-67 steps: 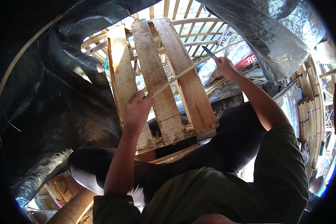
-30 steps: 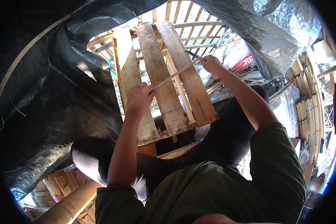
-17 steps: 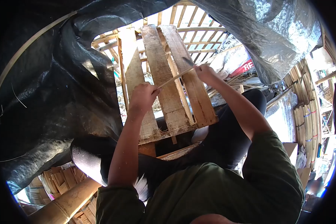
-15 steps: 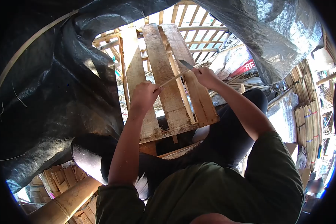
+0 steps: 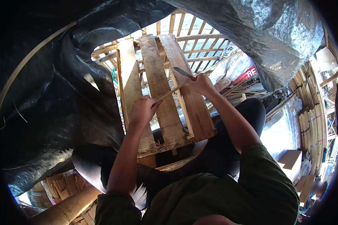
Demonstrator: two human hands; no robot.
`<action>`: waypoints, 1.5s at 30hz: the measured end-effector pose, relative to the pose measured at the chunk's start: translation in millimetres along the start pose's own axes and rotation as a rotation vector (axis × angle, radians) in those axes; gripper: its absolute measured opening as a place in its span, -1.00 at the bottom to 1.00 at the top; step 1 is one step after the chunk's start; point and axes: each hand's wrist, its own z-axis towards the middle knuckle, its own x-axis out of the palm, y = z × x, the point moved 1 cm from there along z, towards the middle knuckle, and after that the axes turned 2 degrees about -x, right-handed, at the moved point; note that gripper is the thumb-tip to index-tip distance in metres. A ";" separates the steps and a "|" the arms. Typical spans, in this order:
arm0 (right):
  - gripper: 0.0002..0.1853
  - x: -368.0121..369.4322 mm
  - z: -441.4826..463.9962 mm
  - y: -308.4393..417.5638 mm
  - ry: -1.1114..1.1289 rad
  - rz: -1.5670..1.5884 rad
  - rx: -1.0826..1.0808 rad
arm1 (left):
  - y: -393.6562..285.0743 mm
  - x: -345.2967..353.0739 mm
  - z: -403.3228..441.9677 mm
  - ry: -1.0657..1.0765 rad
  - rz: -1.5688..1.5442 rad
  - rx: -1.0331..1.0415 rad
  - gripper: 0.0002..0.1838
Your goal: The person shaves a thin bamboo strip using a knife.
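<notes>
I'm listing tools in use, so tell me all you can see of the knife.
The knife has a smooth grey blade, metal by its look, narrowing to its tip. A little reddish handle shows; the right hand hides the rest in its grip. The blade points forward and left, above the rightmost plank. Whether it touches the stick near that hand, I cannot tell.

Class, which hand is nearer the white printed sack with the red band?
Right. The right hand appears close beside the sack; the left hand is farther, over the brown wooden planks.
</notes>
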 end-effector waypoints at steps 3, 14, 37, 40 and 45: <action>-0.43 5.6 2.7 -0.6 0.025 -0.004 -0.030 | -8.5 4.6 4.4 0.008 -0.016 0.009 -0.74; -0.57 2.9 5.8 -0.6 -0.020 0.115 0.073 | -26.3 5.7 13.4 0.036 -0.022 0.003 -0.82; -0.48 -6.9 2.1 -0.4 0.011 -0.004 0.018 | -1.5 -15.2 -25.0 0.053 -0.163 0.021 -0.78; -0.52 -12.1 -0.9 -10.9 -0.070 -0.055 -0.105 | 3.7 -10.9 -23.7 0.002 -0.156 0.029 -0.79; -0.60 -23.2 6.7 -39.4 -0.089 -0.028 -0.152 | 9.3 -5.7 -23.8 -0.013 -0.184 0.003 -0.80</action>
